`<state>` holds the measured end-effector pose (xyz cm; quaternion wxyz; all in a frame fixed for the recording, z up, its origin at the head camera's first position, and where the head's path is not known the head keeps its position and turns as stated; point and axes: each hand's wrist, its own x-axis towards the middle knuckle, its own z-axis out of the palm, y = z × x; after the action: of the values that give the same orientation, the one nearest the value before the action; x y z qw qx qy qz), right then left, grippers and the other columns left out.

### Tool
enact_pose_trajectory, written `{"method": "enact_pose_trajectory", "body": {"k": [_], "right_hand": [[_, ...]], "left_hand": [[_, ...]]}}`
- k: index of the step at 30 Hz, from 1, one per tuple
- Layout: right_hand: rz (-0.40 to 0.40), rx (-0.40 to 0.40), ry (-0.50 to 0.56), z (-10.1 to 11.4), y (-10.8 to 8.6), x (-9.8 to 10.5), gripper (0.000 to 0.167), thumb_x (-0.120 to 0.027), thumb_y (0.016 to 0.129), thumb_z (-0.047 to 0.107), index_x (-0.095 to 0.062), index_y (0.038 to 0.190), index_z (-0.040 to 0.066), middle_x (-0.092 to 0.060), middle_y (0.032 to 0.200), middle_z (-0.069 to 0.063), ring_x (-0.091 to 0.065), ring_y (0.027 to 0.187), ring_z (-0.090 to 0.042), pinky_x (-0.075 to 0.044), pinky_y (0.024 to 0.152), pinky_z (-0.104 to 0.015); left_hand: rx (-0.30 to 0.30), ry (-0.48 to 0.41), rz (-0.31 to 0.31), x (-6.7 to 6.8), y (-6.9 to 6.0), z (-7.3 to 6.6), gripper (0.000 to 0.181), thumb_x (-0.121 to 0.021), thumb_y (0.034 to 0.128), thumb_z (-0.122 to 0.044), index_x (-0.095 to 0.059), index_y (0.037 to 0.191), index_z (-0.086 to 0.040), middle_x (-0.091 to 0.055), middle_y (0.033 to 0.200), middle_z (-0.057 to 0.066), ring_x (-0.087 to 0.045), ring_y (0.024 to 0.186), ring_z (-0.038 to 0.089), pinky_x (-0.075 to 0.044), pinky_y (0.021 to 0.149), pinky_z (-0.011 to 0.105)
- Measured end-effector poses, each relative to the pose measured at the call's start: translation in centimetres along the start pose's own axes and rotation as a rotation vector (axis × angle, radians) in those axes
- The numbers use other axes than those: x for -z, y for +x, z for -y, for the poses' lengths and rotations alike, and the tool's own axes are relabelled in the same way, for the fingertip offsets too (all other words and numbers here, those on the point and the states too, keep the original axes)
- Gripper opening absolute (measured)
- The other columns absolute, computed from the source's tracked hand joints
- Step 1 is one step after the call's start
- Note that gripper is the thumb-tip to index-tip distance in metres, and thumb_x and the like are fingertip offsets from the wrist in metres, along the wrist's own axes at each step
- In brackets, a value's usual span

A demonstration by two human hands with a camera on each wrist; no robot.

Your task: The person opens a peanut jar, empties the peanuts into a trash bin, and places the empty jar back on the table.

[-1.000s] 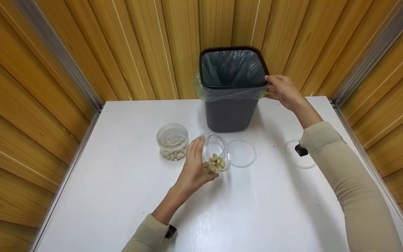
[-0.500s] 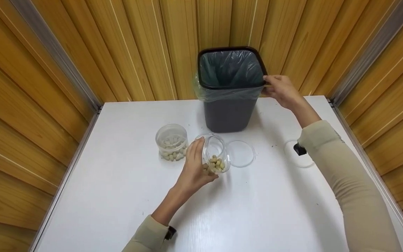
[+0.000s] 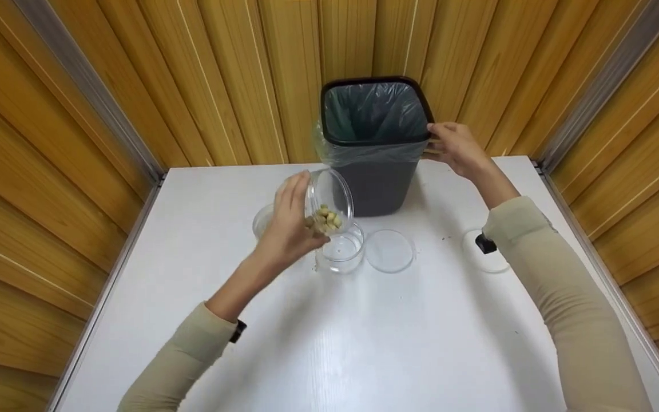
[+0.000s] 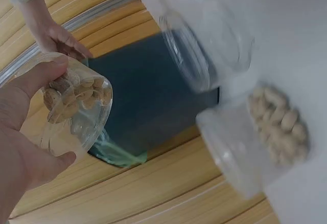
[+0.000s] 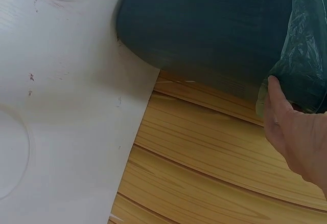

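Clear, round plastic cup (image 3: 334, 191), tilted on its side above the table, mouth facing roughly three o'clock in the head view; small tan-green, nut-like pieces (image 3: 328, 220) lie against its lower wall. Your left hand (image 3: 286, 220) grips the cup with curled fingers and thumb. Well apart from it, at two o'clock from the cup, your right hand (image 3: 460, 150) pinches the black rim of a dark grey, tapering plastic bin (image 3: 384, 180) with a translucent green bag liner (image 3: 358, 111).

Step in hand, as judged: the tilted cup is held aloft while the bin is steadied. The next move would seem to call for a controlled wrist angle, since further tipping could spill the pieces, and a firm hold on the bin.

Clock positions about the cup: bin, one; clear round jar (image 3: 342, 266), six; clear disc-shaped lid (image 3: 389, 250), four; frosted cylindrical container (image 3: 262, 222) of pale pieces, between eight and nine, partly hidden by your hand.

Surface: white table (image 3: 364, 343), with dark specks (image 3: 447, 237) near four. Room: yellow-brown wood-grain panels (image 3: 238, 80), grey metal strips (image 3: 98, 86) at the corners.
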<state>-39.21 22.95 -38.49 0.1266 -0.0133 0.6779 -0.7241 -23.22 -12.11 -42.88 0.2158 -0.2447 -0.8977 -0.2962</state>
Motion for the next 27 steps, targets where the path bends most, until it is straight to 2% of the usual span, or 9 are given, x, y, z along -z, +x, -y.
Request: {"method": "enact_pose_trajectory", "body": {"k": [5, 12, 16, 21, 24, 27], "right_hand": [[-0.035, -0.01, 0.015, -0.1, -0.2, 0.3, 0.032, -0.051, 0.107, 0.022, -0.046, 0.129, 0.0, -0.047, 0.137, -0.016, -0.044, 0.139, -0.04, -0.037, 0.115, -0.051], [-0.03, -0.031, 0.044, -0.1, 0.2, 0.1, 0.039, -0.054, 0.106, 0.023, -0.046, 0.135, -0.002, -0.046, 0.141, -0.018, -0.043, 0.141, -0.039, -0.037, 0.114, -0.051], [-0.031, -0.028, 0.047, -0.3, 0.2, -0.1, 0.039, -0.053, 0.106, 0.023, -0.045, 0.135, -0.003, -0.046, 0.14, -0.016, -0.042, 0.142, -0.04, -0.036, 0.115, -0.053], [-0.034, -0.012, 0.048, -0.5, 0.0, 0.0, 0.033, -0.052, 0.106, 0.023, -0.046, 0.13, 0.0, -0.048, 0.136, -0.014, -0.042, 0.142, -0.04, -0.035, 0.116, -0.053], [-0.037, -0.003, 0.057, -0.6, 0.0, 0.0, 0.031, -0.053, 0.106, 0.024, -0.046, 0.127, 0.002, -0.048, 0.135, -0.013, -0.041, 0.142, -0.04, -0.034, 0.116, -0.054], [-0.047, 0.0, 0.058, -0.8, 0.1, -0.1, 0.029, -0.054, 0.106, 0.024, -0.047, 0.125, 0.003, -0.048, 0.135, -0.014, -0.042, 0.142, -0.04, -0.035, 0.116, -0.054]], "left_hand": [[-0.026, 0.068, 0.043, 4.4, 4.6, 0.2, 0.122, -0.097, 0.0618, -0.012, -0.022, 0.157, 0.003, -0.028, 0.161, 0.023, -0.022, 0.15, 0.038, -0.022, 0.124, 0.04], [-0.043, 0.141, 0.088, 8.1, 9.6, 0.3, 0.126, -0.099, 0.0583, -0.017, -0.022, 0.156, 0.005, -0.029, 0.158, 0.023, -0.021, 0.148, 0.038, -0.018, 0.126, 0.039], [-0.047, 0.202, 0.124, 9.5, 12.3, 0.0, 0.124, -0.097, 0.0614, -0.018, -0.021, 0.156, 0.004, -0.028, 0.159, 0.022, -0.02, 0.148, 0.037, -0.016, 0.126, 0.038], [-0.017, 0.288, 0.158, 10.7, 15.6, -0.4, 0.123, -0.095, 0.0671, -0.02, -0.016, 0.158, 0.001, -0.022, 0.162, 0.02, -0.015, 0.151, 0.035, -0.017, 0.125, 0.034], [-0.013, 0.357, 0.186, 10.8, 17.3, -0.5, 0.123, -0.093, 0.0704, -0.021, -0.012, 0.16, -0.001, -0.018, 0.164, 0.019, -0.012, 0.152, 0.035, -0.021, 0.124, 0.033], [-0.026, 0.451, 0.227, 10.4, 18.6, -0.3, 0.123, -0.092, 0.0729, -0.021, -0.008, 0.16, 0.0, -0.014, 0.165, 0.021, -0.01, 0.153, 0.037, -0.026, 0.123, 0.035]]}}
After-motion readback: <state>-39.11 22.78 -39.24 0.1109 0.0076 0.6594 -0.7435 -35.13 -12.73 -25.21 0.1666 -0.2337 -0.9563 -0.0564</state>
